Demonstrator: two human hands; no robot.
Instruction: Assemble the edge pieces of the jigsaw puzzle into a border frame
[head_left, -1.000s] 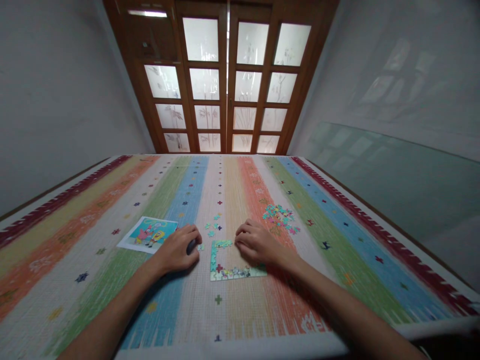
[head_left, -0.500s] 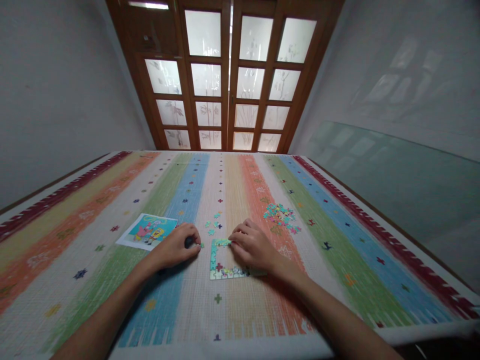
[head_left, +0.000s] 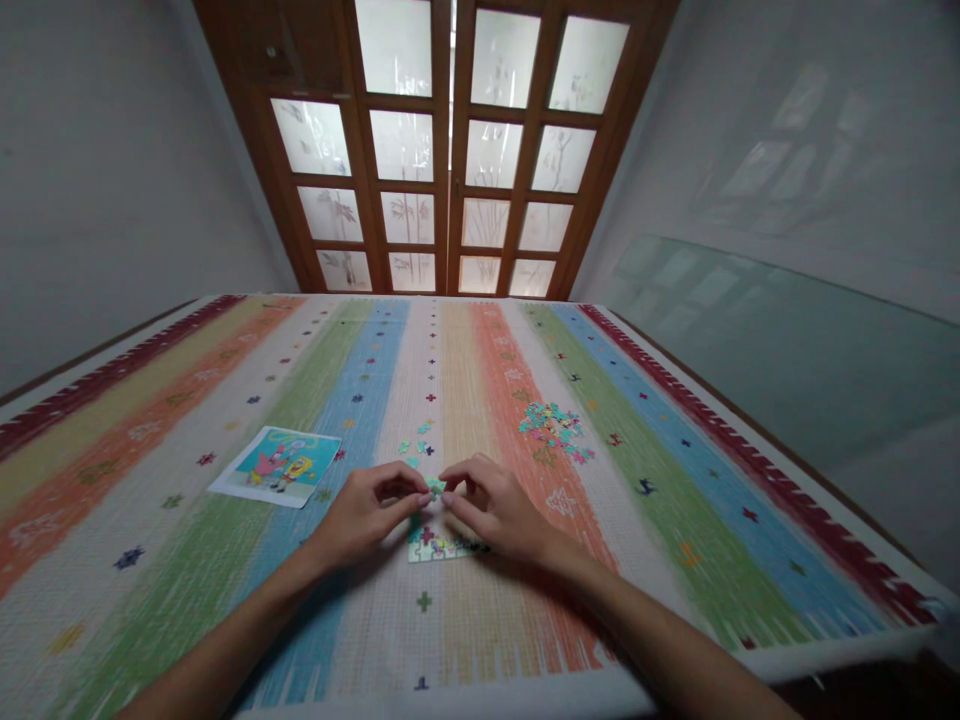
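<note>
A partly joined puzzle frame lies on the striped mat just in front of me. My left hand and my right hand meet above its upper edge, fingertips pinched together on a small teal puzzle piece. Both hands cover most of the frame's top and sides; only its bottom strip shows. A few loose pieces lie just beyond the hands. A bigger pile of loose pieces sits to the right on the orange stripe.
A cartoon reference picture lies flat to the left of my left hand. The mat's near edge runs below my forearms. Wooden doors with frosted panes stand beyond the far end, with plain walls on both sides.
My left hand moved right from beside the frame to meet my right hand over its top edge. Both hands now pinch a piece together. The view shifted slightly.
</note>
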